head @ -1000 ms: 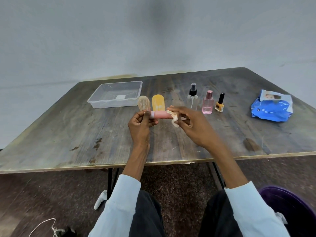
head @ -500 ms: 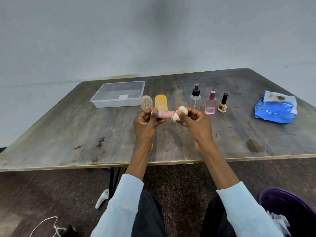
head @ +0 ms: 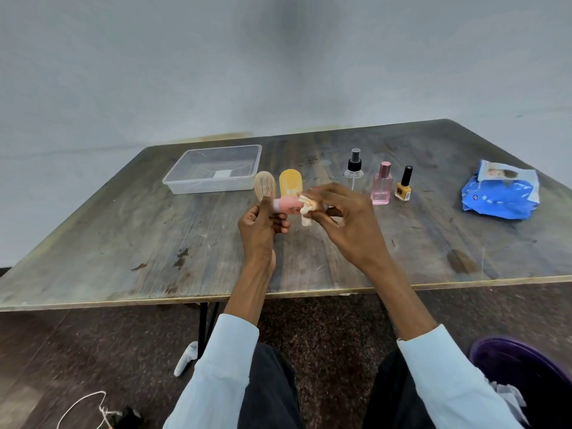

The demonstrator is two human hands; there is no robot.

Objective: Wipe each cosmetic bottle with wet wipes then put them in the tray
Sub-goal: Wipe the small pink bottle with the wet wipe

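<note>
My left hand (head: 261, 230) grips the cap end of a pink tube bottle (head: 289, 205), held sideways above the table. My right hand (head: 348, 222) pinches a crumpled white wet wipe (head: 307, 206) against the tube's right end. Behind the hands stand a beige bottle (head: 264, 185) and a yellow bottle (head: 290, 182). Further right are a clear spray bottle (head: 354, 174), a pink perfume bottle (head: 382, 187) and a yellow nail polish bottle (head: 404, 186). An empty clear plastic tray (head: 198, 188) lies at the back left.
A blue wet-wipes pack (head: 500, 193) lies at the table's right side. The worn wooden table (head: 123, 243) has its front edge just before my knees. A purple bin (head: 523, 363) sits on the floor at lower right; a white cable (head: 80, 410) lies lower left.
The wipe has slid along the pink tube while the right hand turned over it. The left hand keeps its hold, and the view shifted slightly.
</note>
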